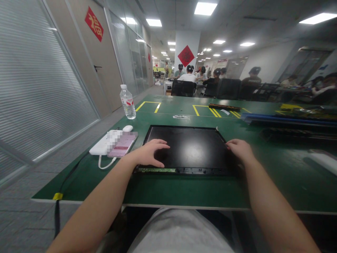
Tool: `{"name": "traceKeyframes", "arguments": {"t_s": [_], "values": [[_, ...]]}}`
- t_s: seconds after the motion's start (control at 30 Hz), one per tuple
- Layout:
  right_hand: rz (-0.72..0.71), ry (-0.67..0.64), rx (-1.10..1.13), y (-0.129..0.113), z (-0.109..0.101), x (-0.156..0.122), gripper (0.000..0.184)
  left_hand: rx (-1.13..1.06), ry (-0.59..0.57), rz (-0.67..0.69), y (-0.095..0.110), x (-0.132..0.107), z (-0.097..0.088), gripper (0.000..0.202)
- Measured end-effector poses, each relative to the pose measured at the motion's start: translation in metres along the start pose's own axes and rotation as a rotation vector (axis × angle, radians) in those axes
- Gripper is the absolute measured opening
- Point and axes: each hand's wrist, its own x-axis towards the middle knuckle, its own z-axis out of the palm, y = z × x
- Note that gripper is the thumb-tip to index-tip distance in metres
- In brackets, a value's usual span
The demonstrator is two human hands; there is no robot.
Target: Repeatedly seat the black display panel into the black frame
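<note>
A black flat display panel (189,147) lies face up on the green table (184,191) in front of me, with a strip of circuit board along its near edge. My left hand (151,153) rests flat on the panel's left part, fingers spread. My right hand (240,149) lies at the panel's right edge with fingers curled over the rim; it holds nothing else that I can see.
Left of the panel lie a phone (122,144) on a white power bank (101,147), a small white case (127,128) and a water bottle (127,102). Dark and blue panels (286,121) are stacked at the right. Several people sit at desks beyond.
</note>
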Motion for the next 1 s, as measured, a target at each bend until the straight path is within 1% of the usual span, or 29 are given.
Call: {"name": "traceKeyframes", "arguments": {"t_s": [0.13, 0.23, 0.5, 0.7, 1.0], "values": [[-0.015, 0.022, 0.006, 0.0012, 0.0009, 0.0006, 0.025, -0.013, 0.007, 0.025, 0.0004, 0.0003, 0.0, 0.073], [-0.016, 0.014, 0.013, 0.0034, 0.0025, 0.0021, 0.026, -0.01, 0.005, 0.048, 0.0017, 0.0007, 0.0003, 0.071], [-0.013, 0.036, 0.008, 0.003, 0.0029, 0.0022, 0.026, 0.092, 0.073, 0.155, 0.0097, 0.0013, 0.0, 0.063], [0.024, 0.005, 0.054, 0.0002, 0.0012, 0.0, 0.026, 0.11, 0.107, 0.171, 0.0084, 0.0024, 0.0005, 0.055], [0.012, 0.015, 0.044, -0.0008, 0.001, -0.0003, 0.025, 0.103, 0.096, 0.171, 0.009, 0.0025, 0.0006, 0.054]]}}
